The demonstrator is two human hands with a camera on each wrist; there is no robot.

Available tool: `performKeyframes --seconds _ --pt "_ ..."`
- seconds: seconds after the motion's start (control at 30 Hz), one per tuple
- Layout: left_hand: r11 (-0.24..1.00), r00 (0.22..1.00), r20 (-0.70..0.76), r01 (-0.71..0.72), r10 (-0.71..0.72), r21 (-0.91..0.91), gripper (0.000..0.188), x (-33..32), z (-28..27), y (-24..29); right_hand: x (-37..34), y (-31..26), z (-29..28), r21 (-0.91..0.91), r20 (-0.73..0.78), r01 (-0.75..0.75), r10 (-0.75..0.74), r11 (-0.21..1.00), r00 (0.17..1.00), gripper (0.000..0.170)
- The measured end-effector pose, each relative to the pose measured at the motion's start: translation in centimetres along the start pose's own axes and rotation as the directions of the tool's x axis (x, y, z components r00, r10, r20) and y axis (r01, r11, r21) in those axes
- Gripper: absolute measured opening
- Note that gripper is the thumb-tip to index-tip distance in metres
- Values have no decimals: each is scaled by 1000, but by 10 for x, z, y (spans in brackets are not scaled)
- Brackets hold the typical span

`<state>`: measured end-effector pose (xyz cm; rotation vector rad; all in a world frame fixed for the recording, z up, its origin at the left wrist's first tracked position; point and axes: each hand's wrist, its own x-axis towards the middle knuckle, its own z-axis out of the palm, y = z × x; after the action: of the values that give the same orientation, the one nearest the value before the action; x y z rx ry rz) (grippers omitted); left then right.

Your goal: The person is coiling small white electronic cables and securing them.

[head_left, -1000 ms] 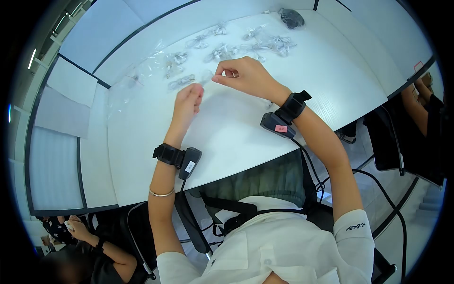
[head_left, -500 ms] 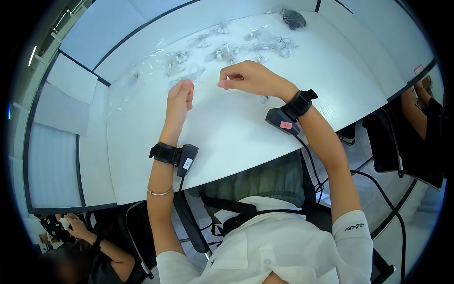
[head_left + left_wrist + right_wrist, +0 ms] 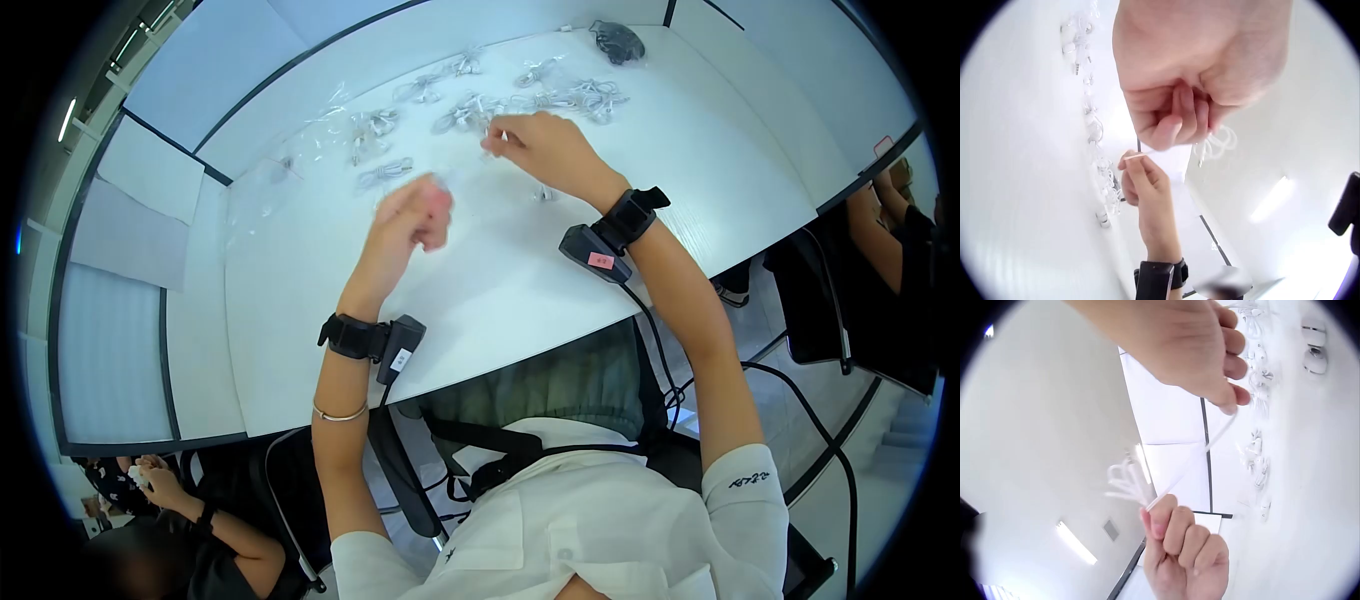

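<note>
A thin white cable (image 3: 1192,464) stretches between my two hands in the right wrist view. My left hand (image 3: 412,215) grips its coiled part, fingers curled in; the white loops (image 3: 1125,478) stick out past the thumb. Thumb and index finger of my right hand (image 3: 550,150) pinch the other stretch of the cable, higher and to the right over the table. The left wrist view shows the loops beside the left fist and a short strand running toward the right hand. In the head view the left hand is blurred.
Several bundles of white cable (image 3: 470,112) in clear plastic lie along the back of the white table (image 3: 480,300). A dark bundle (image 3: 618,42) sits at the back right. Small white pieces (image 3: 1315,359) lie near my right wrist. Partition panels (image 3: 130,240) border the table.
My left hand first drew left and toward me, then swung back right and turned. My right hand moved right, then up away from me. The cable stays between both hands.
</note>
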<state>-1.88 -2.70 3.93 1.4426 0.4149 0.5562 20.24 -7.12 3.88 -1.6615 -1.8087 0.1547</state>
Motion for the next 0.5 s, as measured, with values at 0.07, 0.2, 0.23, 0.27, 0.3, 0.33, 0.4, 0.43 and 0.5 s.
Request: performKeyframes --seconds 0.07,0.2,0.23,0.27,0.3,0.33,0.4,0.43,0.5 --pt "998 986 -155 -60 54 -37 31 6 -8 -1 -3 -1 1 25 155 -34 29 999 987 23" --pt "905 873 -443 4 204 426 33 10 -37 -18 -7 -19 -4 117 74 137 -146 984 986 20" --pt "815 837 -475 61 273 576 33 10 -44 -23 -7 -21 -4 137 -29 243 -241 960 970 19" --pt "790 852 -463 101 245 605 32 10 -50 -27 -7 -24 -5 167 -81 253 -243 953 967 18" --pt "803 895 -404 97 187 588 31 8 -49 -28 -8 -29 -6 198 -132 265 -243 943 961 17" --pt "815 933 -337 93 130 572 31 7 -46 -30 -7 -31 -7 227 -186 278 -238 933 953 16" --pt "852 986 -169 75 15 518 31 7 -30 -25 -6 -28 -9 264 -283 225 -147 938 948 14" --pt "854 991 -110 119 -73 507 30 5 -21 -20 -6 -27 -11 284 -329 198 -99 938 939 14" --pt "844 969 6 211 -246 493 30 0 -6 -9 -3 -20 -17 291 -391 159 -35 943 920 18"
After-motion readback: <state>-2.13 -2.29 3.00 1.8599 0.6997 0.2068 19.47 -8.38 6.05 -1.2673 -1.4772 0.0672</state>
